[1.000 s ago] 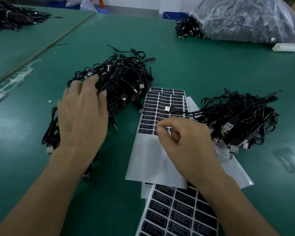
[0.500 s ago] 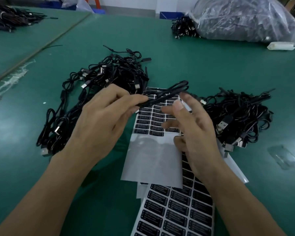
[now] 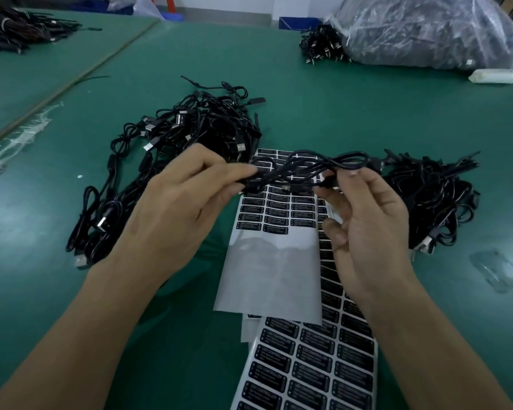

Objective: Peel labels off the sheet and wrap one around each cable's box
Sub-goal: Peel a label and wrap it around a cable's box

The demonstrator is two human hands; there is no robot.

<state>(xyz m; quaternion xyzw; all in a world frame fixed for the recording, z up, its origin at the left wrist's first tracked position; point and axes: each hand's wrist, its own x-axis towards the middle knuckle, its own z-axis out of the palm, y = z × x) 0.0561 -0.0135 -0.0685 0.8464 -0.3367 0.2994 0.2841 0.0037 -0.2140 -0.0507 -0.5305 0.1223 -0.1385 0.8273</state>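
Black labels w/ white print, each one reading "LED CONTROLLER", smaller lines under that too blurred to make out. Top label sheet (image 3: pixel 273 261) lies mid-table, labels only on its far part, near part bare shiny backing; it overlaps a second, full sheet (image 3: pixel 314 368) running off the table's near edge. Up over the top sheet, both hands are on one black cable (image 3: pixel 308 168), looped in a loose bundle and held clear of the green table (image 3: pixel 338 108). Left hand (image 3: pixel 172 214): thumb and fingertips pinched on the bundle's left end, palm down. Right hand (image 3: pixel 365 232): thumb and forefinger pinched on the right end, other fingers loosely curled, palm turned inward. Hands apart, cable stretched btwn them. The cable's box: cannot tell, too blurred at the left fingertips. Big tangled cable pile (image 3: pixel 190 128) left of the sheets, USB plugs showing; another pile (image 3: pixel 433 196) right of them, just beyond the right hand. Far right corner: clear plastic bag (image 3: pixel 427 31) stuffed w/ more cables, small bundle (image 3: pixel 320 48) beside it.
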